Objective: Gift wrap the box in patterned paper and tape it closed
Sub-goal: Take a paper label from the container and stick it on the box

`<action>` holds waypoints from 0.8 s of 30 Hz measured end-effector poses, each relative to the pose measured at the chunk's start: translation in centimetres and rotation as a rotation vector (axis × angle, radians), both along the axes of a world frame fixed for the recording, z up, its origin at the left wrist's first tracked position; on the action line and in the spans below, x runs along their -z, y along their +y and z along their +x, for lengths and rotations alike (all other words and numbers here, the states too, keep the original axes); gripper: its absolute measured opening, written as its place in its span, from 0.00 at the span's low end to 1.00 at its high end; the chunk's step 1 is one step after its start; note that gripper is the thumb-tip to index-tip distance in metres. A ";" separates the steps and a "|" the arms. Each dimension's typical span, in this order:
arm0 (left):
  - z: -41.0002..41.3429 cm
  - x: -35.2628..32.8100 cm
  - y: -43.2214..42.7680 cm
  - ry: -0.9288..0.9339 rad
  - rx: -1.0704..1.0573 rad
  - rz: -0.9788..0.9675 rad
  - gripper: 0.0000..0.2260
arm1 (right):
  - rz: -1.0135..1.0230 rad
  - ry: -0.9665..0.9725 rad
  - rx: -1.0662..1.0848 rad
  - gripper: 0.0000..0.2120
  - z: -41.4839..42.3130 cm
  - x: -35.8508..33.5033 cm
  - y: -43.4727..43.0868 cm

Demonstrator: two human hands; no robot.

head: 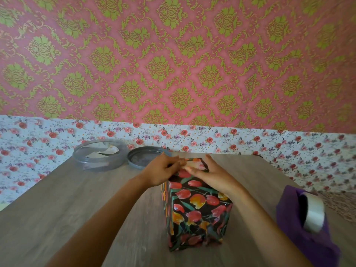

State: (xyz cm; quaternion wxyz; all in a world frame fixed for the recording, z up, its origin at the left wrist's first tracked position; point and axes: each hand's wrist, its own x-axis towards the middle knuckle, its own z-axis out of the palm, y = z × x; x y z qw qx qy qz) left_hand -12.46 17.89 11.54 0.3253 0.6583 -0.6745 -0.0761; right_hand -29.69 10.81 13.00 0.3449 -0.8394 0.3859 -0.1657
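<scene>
The bench is a flat top of grey-brown wood with long streaks in it. In the middle stands a tall box wrapped in black paper with red and orange tulips. It stands upright on the wood.

At the far left sits a round see-through plastic tub with bits of white paper inside. Just beside it, on its right, lies a round grey lid, flat on the wood.

At the right edge lies a crumpled purple cloth. A shiny silver roll of tape rests on the cloth, well apart from the box.
</scene>
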 end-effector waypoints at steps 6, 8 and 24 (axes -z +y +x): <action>0.3 -0.7 -0.8 -0.114 -0.243 0.090 0.15 | -0.352 0.365 -0.147 0.24 0.7 0.2 0.0; 0.9 -1.0 -0.4 0.023 -0.147 0.173 0.17 | -0.381 0.448 -0.195 0.24 0.8 0.0 -0.1; 0.9 -1.0 0.4 0.252 -0.076 0.272 0.22 | -0.226 0.397 -0.050 0.36 -0.1 0.1 0.1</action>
